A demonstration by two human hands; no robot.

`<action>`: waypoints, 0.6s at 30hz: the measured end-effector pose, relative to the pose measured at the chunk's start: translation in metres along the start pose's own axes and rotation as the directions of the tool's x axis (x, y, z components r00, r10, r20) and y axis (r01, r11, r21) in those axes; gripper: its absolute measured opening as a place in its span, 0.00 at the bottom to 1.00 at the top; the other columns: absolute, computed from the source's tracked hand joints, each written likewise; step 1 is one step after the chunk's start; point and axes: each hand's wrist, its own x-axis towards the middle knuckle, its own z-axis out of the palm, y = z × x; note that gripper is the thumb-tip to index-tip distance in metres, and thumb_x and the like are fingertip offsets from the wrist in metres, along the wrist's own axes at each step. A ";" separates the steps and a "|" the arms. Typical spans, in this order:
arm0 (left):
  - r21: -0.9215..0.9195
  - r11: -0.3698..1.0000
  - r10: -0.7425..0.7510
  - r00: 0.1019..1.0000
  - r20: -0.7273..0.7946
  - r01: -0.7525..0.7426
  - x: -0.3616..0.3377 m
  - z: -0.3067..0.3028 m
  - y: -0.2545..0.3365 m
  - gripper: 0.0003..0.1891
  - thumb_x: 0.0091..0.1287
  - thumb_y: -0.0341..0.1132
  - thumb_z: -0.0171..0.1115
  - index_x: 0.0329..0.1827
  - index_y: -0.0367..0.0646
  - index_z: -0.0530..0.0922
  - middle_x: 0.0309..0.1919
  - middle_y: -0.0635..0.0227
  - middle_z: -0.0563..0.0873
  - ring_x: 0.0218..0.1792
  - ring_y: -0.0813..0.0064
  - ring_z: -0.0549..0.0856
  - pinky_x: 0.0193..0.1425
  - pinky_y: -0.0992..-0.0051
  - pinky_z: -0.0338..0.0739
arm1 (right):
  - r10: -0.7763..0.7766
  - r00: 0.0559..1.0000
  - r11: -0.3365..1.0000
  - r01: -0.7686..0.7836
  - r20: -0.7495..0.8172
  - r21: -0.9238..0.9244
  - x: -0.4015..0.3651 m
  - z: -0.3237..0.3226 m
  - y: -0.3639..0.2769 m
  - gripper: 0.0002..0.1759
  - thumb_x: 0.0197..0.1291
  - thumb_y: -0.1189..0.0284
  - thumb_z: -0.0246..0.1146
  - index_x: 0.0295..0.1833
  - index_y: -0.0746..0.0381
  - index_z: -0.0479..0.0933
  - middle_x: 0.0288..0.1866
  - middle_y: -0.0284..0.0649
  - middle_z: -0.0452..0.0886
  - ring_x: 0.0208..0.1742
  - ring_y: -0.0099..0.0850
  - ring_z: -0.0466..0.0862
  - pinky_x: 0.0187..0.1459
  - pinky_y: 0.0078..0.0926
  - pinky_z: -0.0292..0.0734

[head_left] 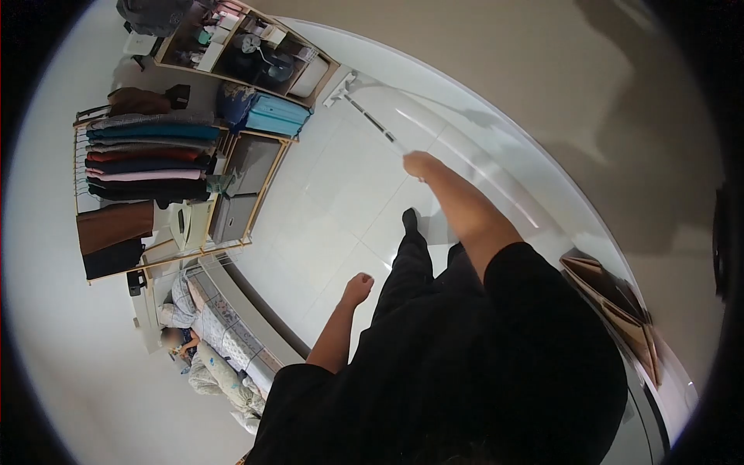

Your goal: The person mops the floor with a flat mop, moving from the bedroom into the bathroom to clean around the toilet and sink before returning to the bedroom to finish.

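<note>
My right hand point(421, 166) is wrapped round the pole of a mop point(370, 118). Its white head point(339, 90) rests on the pale tiled floor point(322, 186), close to the foot of the wall and a shelf unit. Lower and to the left, my left hand point(358, 288) hangs beside my leg over the floor, fingers curled in a loose fist. Nothing shows in it.
A clothes rack point(147, 159) with hanging garments stands at left, with grey drawers point(232, 217) and folded blue cloth point(277, 115) alongside. Above is a wooden shelf unit point(256, 58). A person lies on a bed point(232, 322). Cardboard point(612, 302) leans at right.
</note>
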 end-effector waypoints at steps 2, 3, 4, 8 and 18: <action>-0.123 0.976 -0.177 0.984 0.035 0.180 -0.018 -0.002 -0.026 0.18 0.62 0.41 0.57 0.44 0.33 0.79 0.36 0.57 0.85 0.34 0.69 0.85 0.41 0.71 0.80 | 0.137 0.991 0.985 -0.137 0.004 0.106 -0.006 0.007 -0.013 0.24 0.66 0.62 0.42 0.42 0.68 0.78 0.41 0.54 0.82 0.46 0.48 0.83 0.43 0.44 0.78; -0.131 0.975 -0.176 0.983 0.045 0.180 -0.024 -0.001 -0.040 0.18 0.62 0.41 0.57 0.44 0.33 0.79 0.36 0.57 0.85 0.34 0.69 0.85 0.41 0.71 0.80 | 0.065 0.986 0.997 -0.057 -0.155 0.050 -0.004 0.028 0.007 0.22 0.66 0.62 0.43 0.42 0.66 0.79 0.42 0.56 0.82 0.47 0.48 0.82 0.45 0.46 0.77; -0.129 0.970 -0.196 0.978 0.078 0.204 -0.024 0.003 -0.058 0.19 0.61 0.43 0.57 0.44 0.34 0.79 0.35 0.56 0.86 0.34 0.67 0.86 0.43 0.69 0.79 | -0.014 0.951 1.000 0.008 -0.309 -0.020 -0.001 0.053 0.038 0.21 0.66 0.62 0.44 0.43 0.65 0.79 0.43 0.57 0.81 0.47 0.49 0.82 0.47 0.47 0.76; -0.069 0.983 -0.158 0.973 0.170 0.171 0.007 0.015 -0.086 0.19 0.59 0.45 0.56 0.42 0.36 0.81 0.32 0.55 0.86 0.35 0.64 0.86 0.45 0.67 0.79 | -0.056 0.983 0.920 -0.016 -0.173 -0.390 -0.133 0.143 0.205 0.17 0.66 0.68 0.45 0.58 0.57 0.68 0.46 0.54 0.78 0.47 0.51 0.80 0.47 0.49 0.76; -0.285 0.932 0.239 0.971 0.022 -0.223 0.064 -0.033 -0.058 0.16 0.65 0.41 0.57 0.45 0.36 0.78 0.37 0.61 0.85 0.34 0.71 0.85 0.41 0.70 0.78 | 0.753 0.644 0.618 -0.762 -0.133 -0.191 -0.610 0.339 0.228 0.24 0.67 0.51 0.48 0.41 0.65 0.69 0.27 0.53 0.80 0.32 0.55 0.82 0.32 0.53 0.76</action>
